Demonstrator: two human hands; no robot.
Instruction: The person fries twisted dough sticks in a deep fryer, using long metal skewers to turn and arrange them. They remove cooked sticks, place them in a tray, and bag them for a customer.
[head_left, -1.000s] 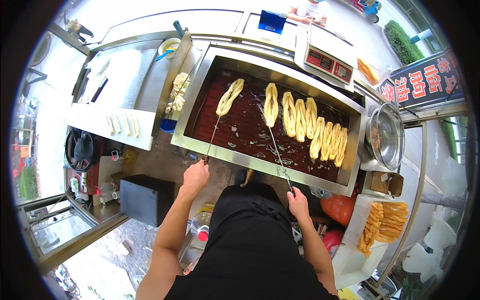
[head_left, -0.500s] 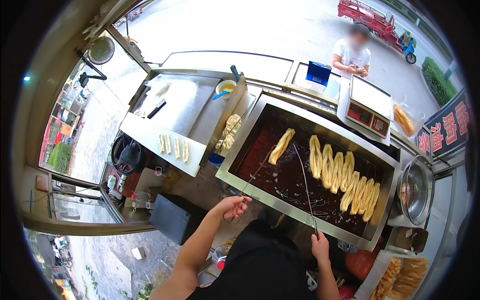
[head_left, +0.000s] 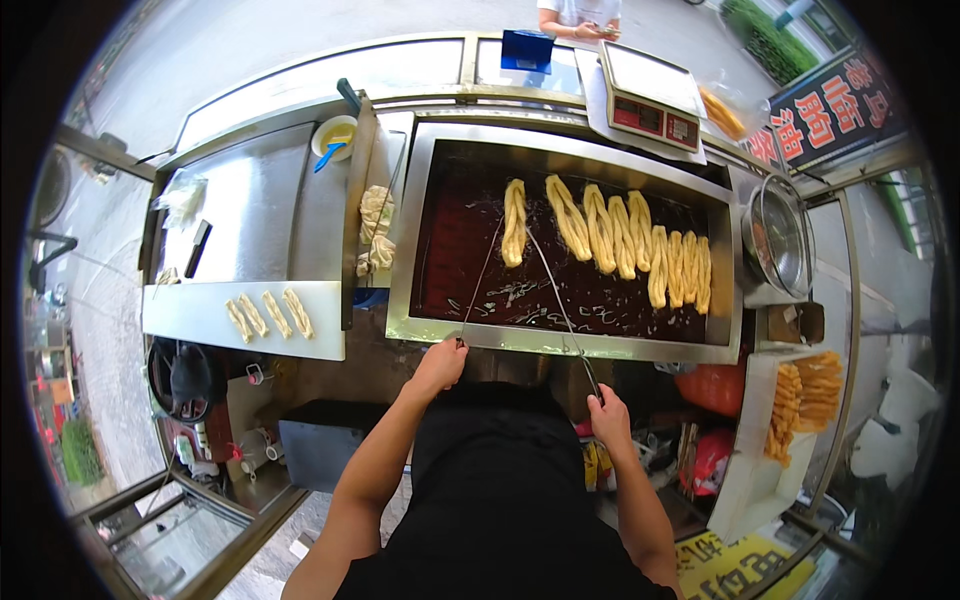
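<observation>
Both my hands are at the near edge of a steel fryer (head_left: 500, 338) filled with dark oil. My left hand (head_left: 438, 366) is closed round the handle of a long thin metal rod (head_left: 480, 280), which slants over the rim. Another such rod (head_left: 560, 305) is gripped in my right hand (head_left: 609, 417). The two tips converge on either side of the leftmost dough stick (head_left: 514, 222), close to its lower half; whether they touch it I cannot tell. Several pale yellow dough sticks (head_left: 597, 230) float side by side to its right.
Raw dough strips (head_left: 272, 313) lie on a white board (head_left: 200, 315) at left, below a steel worktop (head_left: 250, 220). A scale (head_left: 650, 95) stands behind the fryer. At right are a wire strainer (head_left: 780, 235) and a white tray (head_left: 740, 490) of browned sticks. A person (head_left: 580, 15) stands beyond.
My view has turned, so the fryer now appears squarer and higher. Both rod tips have moved in nearer the leftmost dough stick, which points more straight away from me.
</observation>
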